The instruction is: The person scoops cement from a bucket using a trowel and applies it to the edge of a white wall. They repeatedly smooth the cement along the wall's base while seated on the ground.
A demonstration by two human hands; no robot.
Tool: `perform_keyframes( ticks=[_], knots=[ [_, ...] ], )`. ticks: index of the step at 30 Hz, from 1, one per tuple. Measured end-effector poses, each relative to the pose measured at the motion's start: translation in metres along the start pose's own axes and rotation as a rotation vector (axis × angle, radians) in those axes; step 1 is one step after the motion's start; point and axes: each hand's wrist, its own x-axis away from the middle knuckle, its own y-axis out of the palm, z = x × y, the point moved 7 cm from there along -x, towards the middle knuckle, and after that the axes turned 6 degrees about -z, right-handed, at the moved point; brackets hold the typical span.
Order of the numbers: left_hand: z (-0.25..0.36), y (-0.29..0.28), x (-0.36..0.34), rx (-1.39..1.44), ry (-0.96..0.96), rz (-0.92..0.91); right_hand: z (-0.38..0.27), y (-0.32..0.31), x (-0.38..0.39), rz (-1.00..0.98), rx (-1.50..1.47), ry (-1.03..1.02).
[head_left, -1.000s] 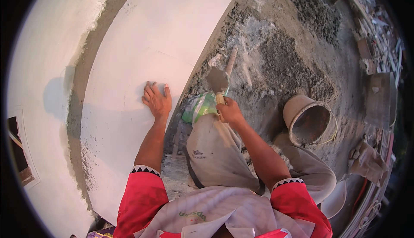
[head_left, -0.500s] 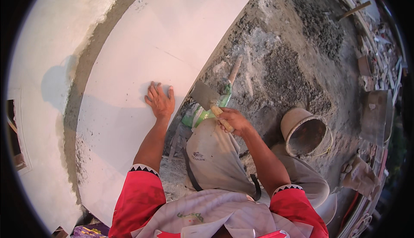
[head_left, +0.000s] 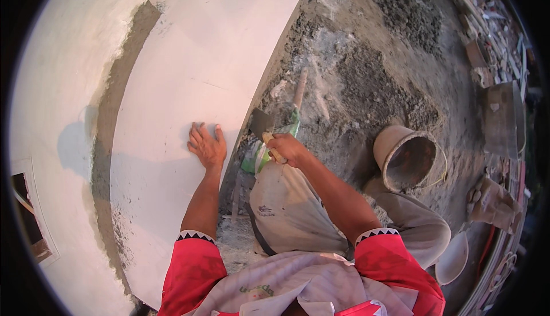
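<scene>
My left hand (head_left: 207, 146) lies with spread fingers against a smooth white wall panel (head_left: 189, 101), palm down on its surface. In my right hand (head_left: 292, 149) is a putty knife (head_left: 262, 123) with a wide dark blade and a wooden handle. My fingers wrap round the handle, and the blade points up and left, close by the panel's right edge. Below the blade, partly covered by my hand and knee, lies a green and white plastic bag (head_left: 251, 161). A wooden stick (head_left: 300, 89) rests on the ground beyond it.
A mortar-stained bucket (head_left: 410, 163) lies tipped right of my knee. Rough grey ground (head_left: 366, 75) with loose mortar spreads beyond. Further right stand a larger grey container (head_left: 501, 118) and scrap. A rough grey band (head_left: 109, 127) runs down the wall at left, near a small opening (head_left: 28, 213).
My right hand has moved left with the putty knife, bringing its blade nearer the panel's edge. My left hand stays on the panel. The whole view has shifted slightly.
</scene>
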Motion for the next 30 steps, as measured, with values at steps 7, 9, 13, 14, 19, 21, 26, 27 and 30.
perform_keyframes(
  ticks=[7, 9, 13, 14, 19, 21, 26, 27, 30],
  knots=[
    [0.001, -0.002, 0.001, -0.004, 0.007, 0.016, 0.014, -0.033, 0.056, -0.140, -0.135, 0.000],
    [0.002, -0.002, 0.001, -0.013, 0.014, 0.016, 0.016, -0.048, 0.068, -0.206, -0.244, -0.014],
    [0.003, -0.003, 0.002, -0.023, 0.010, 0.007, -0.001, -0.090, 0.091, -0.162, -0.499, -0.149],
    [0.004, -0.004, 0.003, -0.023, 0.015, 0.017, -0.007, -0.105, 0.098, -0.061, -0.554, -0.166],
    [0.004, -0.004, 0.004, -0.024, 0.008, 0.019, -0.094, -0.178, 0.145, 0.448, -0.405, -0.723],
    [0.005, -0.004, 0.004, -0.025, 0.025, 0.028, -0.118, -0.198, 0.159, 0.704, -0.322, -0.904],
    [0.007, -0.005, 0.005, -0.033, 0.038, 0.046, -0.126, -0.197, 0.109, 1.428, -0.110, -0.919],
    [0.007, -0.005, 0.004, -0.031, 0.037, 0.053, -0.129, -0.177, 0.076, 1.405, 0.072, -0.837],
    [0.008, -0.007, 0.004, -0.036, 0.037, 0.052, -0.112, -0.140, -0.015, 0.638, 0.529, -0.403]
  ],
)
